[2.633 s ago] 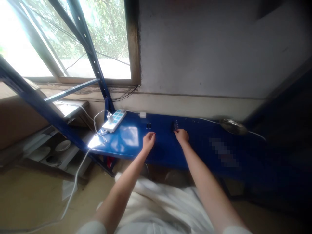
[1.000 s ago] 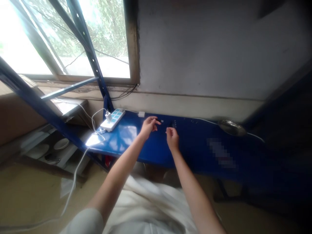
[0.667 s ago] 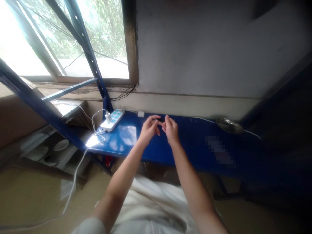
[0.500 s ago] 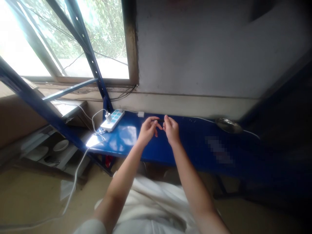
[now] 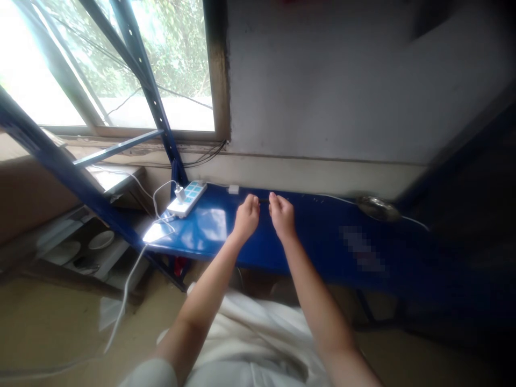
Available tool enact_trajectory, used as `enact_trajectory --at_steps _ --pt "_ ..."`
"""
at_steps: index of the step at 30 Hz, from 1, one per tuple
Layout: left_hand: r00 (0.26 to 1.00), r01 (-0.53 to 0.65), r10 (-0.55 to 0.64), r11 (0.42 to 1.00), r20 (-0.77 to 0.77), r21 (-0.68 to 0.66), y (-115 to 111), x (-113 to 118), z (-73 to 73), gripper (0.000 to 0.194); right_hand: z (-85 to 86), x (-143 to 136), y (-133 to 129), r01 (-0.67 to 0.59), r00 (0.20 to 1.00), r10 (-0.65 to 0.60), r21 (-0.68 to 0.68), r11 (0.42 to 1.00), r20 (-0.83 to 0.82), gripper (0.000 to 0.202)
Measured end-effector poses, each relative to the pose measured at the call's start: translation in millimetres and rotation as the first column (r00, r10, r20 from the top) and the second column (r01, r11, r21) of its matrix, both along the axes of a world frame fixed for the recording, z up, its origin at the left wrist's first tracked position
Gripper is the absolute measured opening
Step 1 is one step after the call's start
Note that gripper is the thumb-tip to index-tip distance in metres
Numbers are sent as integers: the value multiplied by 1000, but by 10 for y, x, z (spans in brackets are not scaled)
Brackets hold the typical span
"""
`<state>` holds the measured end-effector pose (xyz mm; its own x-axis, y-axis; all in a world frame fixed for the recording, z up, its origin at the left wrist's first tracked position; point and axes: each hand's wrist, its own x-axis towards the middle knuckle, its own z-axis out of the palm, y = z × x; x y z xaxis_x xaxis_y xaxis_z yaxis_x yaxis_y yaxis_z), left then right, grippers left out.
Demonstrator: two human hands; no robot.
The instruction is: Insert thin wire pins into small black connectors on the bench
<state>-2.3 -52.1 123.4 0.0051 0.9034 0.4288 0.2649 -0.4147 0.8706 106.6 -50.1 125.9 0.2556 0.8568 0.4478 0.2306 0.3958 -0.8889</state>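
Note:
A small, thin dark strip or rod [image 5: 264, 201] spans the short gap between my hands above the blue tabletop [image 5: 262, 244]. Its left end is gripped by my left hand [image 5: 246, 217], whose fingers are curled closed. My right hand [image 5: 282, 215] pinches the other end, thumb on top. Most of the dark piece is covered by my fingers, and its exact kind cannot be made out.
On the table's left lies a white power strip [image 5: 187, 199] with a plugged-in charger [image 5: 180, 192] and white cable. A small white adapter [image 5: 233, 190] sits at the back edge. A shiny metallic oval object [image 5: 379, 207] stands back right. A blue metal post [image 5: 155, 102] rises at left.
My left hand's fingers, spread around the dark piece before, have curled closed on its end. The hand has shifted slightly right. My right hand keeps its pinch almost in place.

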Motion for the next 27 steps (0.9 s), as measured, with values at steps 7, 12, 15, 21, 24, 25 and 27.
enact_trajectory --at_steps 7,12,15,21,24,25,27 --pt "995 17 -6 993 95 -116 30 32 -27 47 31 13 -9 18 998 -19 24 1000 63 49" --pt "959 164 -78 937 273 -309 22 3 43 44 19 12 -36 26 995 -28 24 999 93 48" --pt "937 249 -115 881 329 -403 6 -46 99 44 -23 32 -3 21 999 -22 13 1000 42 48" --pt "891 350 -248 909 380 -225 -45 -94 144 38 -73 58 73 -11 996 10 -4 1000 -90 47" --pt "896 296 -217 942 388 -156 -49 -71 107 33 -58 37 51 -19 997 18 -15 1000 -73 47" --pt "901 270 -196 952 388 -146 -49 -59 91 32 -51 27 38 -15 998 14 -19 1000 -60 48" --pt "910 222 -153 965 384 -141 -50 -36 66 32 -37 8 9 0 999 -1 -20 1000 -35 49"
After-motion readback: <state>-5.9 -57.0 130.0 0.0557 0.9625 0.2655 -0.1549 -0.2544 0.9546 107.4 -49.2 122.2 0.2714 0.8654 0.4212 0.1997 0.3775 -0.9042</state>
